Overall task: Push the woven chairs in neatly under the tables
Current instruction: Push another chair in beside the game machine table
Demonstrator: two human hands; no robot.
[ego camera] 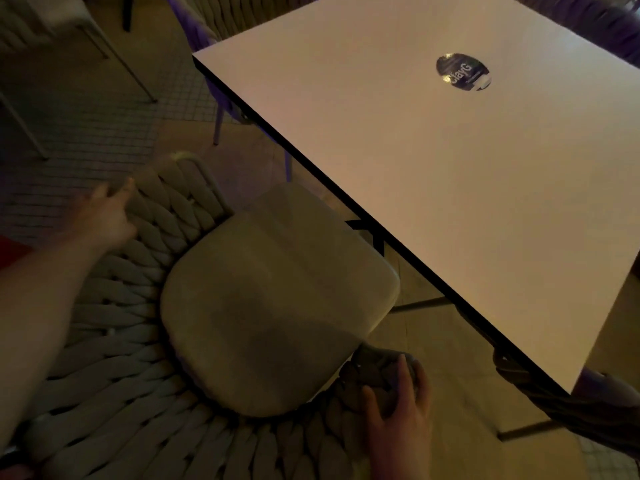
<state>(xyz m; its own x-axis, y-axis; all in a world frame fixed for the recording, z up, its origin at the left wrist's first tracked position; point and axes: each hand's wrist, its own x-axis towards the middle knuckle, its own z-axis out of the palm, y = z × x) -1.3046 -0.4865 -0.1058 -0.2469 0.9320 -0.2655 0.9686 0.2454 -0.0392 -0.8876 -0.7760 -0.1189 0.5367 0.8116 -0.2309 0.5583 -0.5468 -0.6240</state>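
Observation:
A woven chair [114, 341] with thick braided rope arms and a beige seat cushion [273, 306] stands directly below me. Its front edge is close to the edge of the white table [433, 161], with only the cushion's front corner near the tabletop's rim. My left hand [104, 220] rests on the top of the chair's left arm, fingers curled over the weave. My right hand [398, 403] grips the front end of the right arm.
A dark oval sticker [463, 71] lies on the tabletop. More woven chairs stand at the table's far side [221, 15] and right corner [588, 407]. Another table's thin metal legs [114, 57] stand on the tiled floor at the left.

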